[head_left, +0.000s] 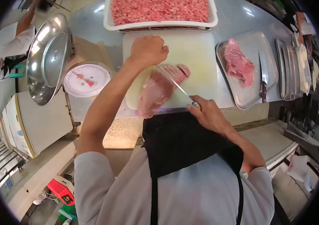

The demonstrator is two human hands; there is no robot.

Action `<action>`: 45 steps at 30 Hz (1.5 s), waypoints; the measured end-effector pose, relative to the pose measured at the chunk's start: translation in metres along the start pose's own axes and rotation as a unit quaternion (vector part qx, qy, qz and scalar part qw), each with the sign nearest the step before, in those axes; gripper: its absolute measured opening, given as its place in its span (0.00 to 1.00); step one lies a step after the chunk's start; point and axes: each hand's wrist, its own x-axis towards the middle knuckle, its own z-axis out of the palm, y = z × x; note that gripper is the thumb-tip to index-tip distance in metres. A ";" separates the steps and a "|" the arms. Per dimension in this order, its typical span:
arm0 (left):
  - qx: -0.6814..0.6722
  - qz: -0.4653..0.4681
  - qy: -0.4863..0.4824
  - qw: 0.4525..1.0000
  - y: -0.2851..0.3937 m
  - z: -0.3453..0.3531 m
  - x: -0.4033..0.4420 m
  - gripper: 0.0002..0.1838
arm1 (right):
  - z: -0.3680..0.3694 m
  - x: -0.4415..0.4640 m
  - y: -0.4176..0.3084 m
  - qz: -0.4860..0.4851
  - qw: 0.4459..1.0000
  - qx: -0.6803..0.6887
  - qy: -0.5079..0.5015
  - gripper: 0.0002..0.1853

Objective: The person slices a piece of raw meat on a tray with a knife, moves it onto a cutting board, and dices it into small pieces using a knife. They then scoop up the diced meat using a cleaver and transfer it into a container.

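Across the grey metal surface, a smooth pale board is lying under the soft pink meat, probably to spare the blade. My right grip is holding the slim, shiny knife slantwise across the meat, beside its thin slices. My left grip is making a fist beyond the tip, around what, if anything, I cannot tell.

A scale with a red pointer stands on the left of the steel table, its shiny pan beside the dial. Past the pan are a person in white and a turquoise stool. Metal trays sit together at the table's right end; some white paper lies lower right.
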 end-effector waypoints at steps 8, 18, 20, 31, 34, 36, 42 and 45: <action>-0.045 -0.034 -0.042 0.998 0.002 0.015 -0.008 0.16 | 0.003 -0.010 -0.003 0.024 0.998 -0.052 -0.029 0.20; -0.067 -0.037 -0.018 0.997 -0.035 0.033 0.003 0.11 | 0.034 0.035 0.018 -0.008 0.992 -0.127 -0.023 0.19; -0.047 -0.043 0.008 0.998 -0.034 0.035 -0.002 0.10 | 0.048 0.050 0.041 -0.043 0.993 -0.112 -0.002 0.20; -0.013 -0.010 -0.019 1.000 -0.005 -0.012 -0.017 0.15 | 0.008 -0.002 -0.013 0.025 0.998 -0.036 -0.033 0.21; -0.016 -0.004 -0.040 0.999 -0.006 0.002 -0.017 0.15 | 0.012 -0.004 -0.008 0.041 0.997 -0.044 -0.052 0.21; -0.026 -0.029 -0.056 0.998 -0.008 0.002 -0.011 0.15 | 0.011 0.002 -0.010 0.053 0.996 -0.049 -0.056 0.20; -0.051 -0.047 -0.024 0.997 -0.032 0.021 -0.002 0.12 | 0.031 0.026 -0.006 0.034 0.993 -0.106 -0.047 0.19; -0.035 -0.051 0.015 0.998 -0.044 0.035 -0.006 0.11 | 0.057 0.050 0.032 -0.040 0.994 -0.103 -0.009 0.22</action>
